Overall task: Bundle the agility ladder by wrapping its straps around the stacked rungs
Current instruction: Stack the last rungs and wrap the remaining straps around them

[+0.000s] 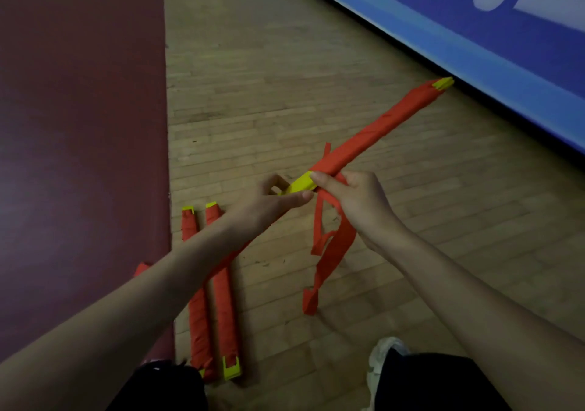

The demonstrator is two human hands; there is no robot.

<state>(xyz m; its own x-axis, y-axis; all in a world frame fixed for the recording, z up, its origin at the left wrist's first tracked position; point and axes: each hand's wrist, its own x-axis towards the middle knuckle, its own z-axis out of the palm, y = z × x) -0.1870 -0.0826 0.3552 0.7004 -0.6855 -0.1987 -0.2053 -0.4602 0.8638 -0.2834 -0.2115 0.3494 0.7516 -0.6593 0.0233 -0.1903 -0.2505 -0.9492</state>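
Note:
I hold a stack of yellow rungs wound in orange strap, the ladder bundle point(376, 129), slanting up to the right above the wooden floor. My left hand point(269, 205) pinches its bare yellow near end. My right hand point(354, 201) grips the bundle just beyond that, with the loose orange strap point(329, 252) running under its fingers. The strap's free tail hangs down in twisted loops to the floor. The far yellow tip point(443, 83) points toward the blue board.
Two wrapped bundles point(221, 293) lie side by side on the floor under my left forearm. A dark red mat point(79, 141) covers the left. A blue banner board point(474, 30) runs along the upper right. My shoe point(383, 366) is at the bottom.

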